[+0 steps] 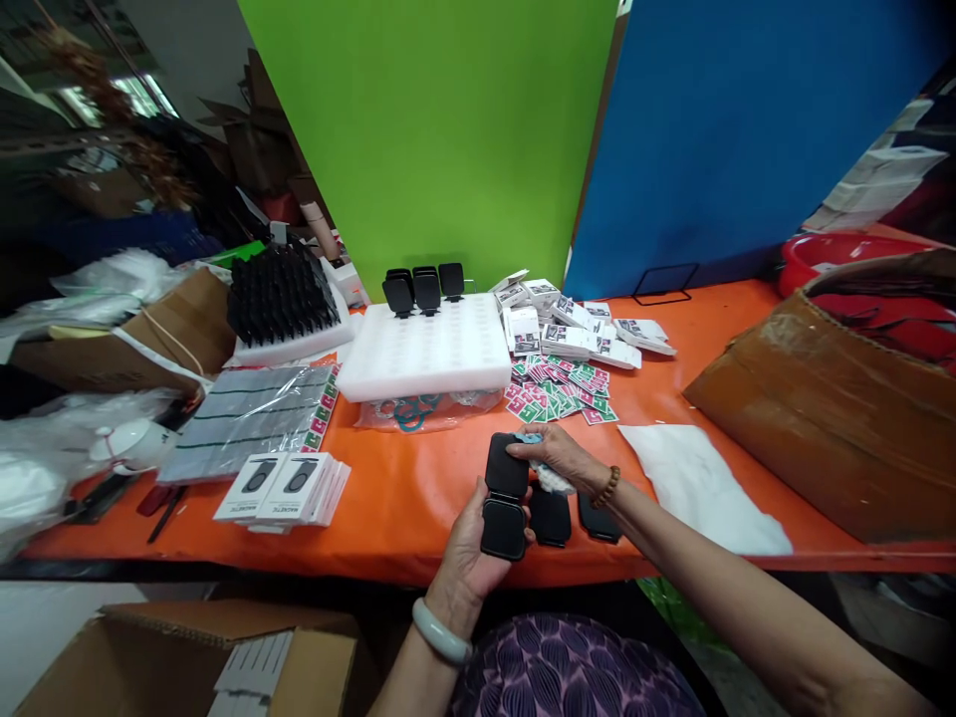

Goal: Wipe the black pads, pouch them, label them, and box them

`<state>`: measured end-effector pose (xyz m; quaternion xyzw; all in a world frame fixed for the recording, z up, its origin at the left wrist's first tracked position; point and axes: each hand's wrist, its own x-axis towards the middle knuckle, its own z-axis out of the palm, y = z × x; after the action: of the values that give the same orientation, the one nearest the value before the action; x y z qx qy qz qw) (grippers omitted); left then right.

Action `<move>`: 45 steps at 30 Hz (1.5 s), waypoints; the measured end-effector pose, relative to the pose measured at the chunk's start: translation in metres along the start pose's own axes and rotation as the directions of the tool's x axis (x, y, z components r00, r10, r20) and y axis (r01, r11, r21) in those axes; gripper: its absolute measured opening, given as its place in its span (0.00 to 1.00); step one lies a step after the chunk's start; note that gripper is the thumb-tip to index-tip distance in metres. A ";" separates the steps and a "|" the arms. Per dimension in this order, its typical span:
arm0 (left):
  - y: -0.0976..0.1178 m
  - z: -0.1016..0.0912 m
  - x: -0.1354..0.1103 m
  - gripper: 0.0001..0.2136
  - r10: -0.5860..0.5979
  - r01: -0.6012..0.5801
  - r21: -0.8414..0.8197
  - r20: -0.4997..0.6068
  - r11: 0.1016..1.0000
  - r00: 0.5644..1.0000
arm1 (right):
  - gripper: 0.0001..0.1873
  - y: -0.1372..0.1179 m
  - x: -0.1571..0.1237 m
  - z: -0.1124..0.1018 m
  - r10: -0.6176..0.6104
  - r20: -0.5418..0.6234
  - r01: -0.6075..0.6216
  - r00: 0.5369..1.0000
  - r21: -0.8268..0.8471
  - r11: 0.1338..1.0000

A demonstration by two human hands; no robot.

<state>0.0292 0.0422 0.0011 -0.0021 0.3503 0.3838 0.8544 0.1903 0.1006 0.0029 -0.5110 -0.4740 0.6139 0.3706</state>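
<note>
My left hand grips a black hinged holder made of two rounded panels, opened out flat and upright. In my right hand is a bunched white and blue cloth, its fingers pressed at the upper panel's right edge. Just right of the held piece, two similar black pieces, a nearer one and a farther one, lie on the orange table. My right forearm partly covers the farther one.
Behind the hands, a white foam block carries several upright black holders. Small white boxes and coloured cards lie beside it. Boxed items stand at left, a white foam sheet and cardboard carton at right.
</note>
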 end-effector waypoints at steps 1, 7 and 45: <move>0.000 0.001 0.001 0.16 0.005 -0.005 -0.018 -0.025 1.000 1.000 | 0.17 -0.003 -0.002 0.002 -0.029 -0.028 0.027 0.999 -0.050 0.998; 0.011 -0.005 0.013 0.18 0.055 -0.087 -0.168 -0.186 0.982 0.981 | 0.09 -0.001 -0.029 0.034 -0.518 0.019 0.443 0.855 -0.547 0.711; 0.007 -0.008 0.007 0.08 0.054 -0.067 -0.091 -0.143 0.994 0.988 | 0.16 0.009 -0.014 0.026 -0.440 0.051 0.292 0.896 -0.816 0.500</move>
<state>0.0231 0.0497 -0.0070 -0.0595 0.3907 0.4248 0.8145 0.1677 0.0795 -0.0012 -0.5579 -0.7648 0.1940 0.2572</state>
